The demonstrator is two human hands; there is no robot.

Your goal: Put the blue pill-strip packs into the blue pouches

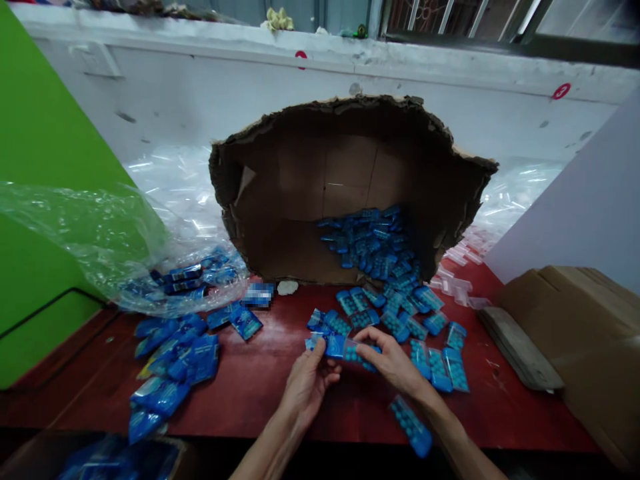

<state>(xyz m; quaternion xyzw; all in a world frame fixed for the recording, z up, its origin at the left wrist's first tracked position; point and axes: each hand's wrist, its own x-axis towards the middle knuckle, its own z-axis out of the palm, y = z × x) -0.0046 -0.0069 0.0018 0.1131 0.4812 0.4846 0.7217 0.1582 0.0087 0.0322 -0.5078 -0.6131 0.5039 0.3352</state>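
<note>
My left hand pinches a small blue printed packet between thumb and fingers, above the red table. In my right hand is a flat clear case of blue beads, gripped by the fingertips. Its end meets the blue packet between my hands; whether it is inside cannot be made out. Similar bead cases with blue caps lie beside and beyond my right hand. One loose bead case rests at the table's front edge, below my right wrist. Blue packets are heaped to the left.
A torn cardboard box lies open toward me, with a pile of bead cases spilling out. Clear plastic sheeting covers more packets at left. Clear empty cases and a brown carton stand right. Below left is a box of blue packets.
</note>
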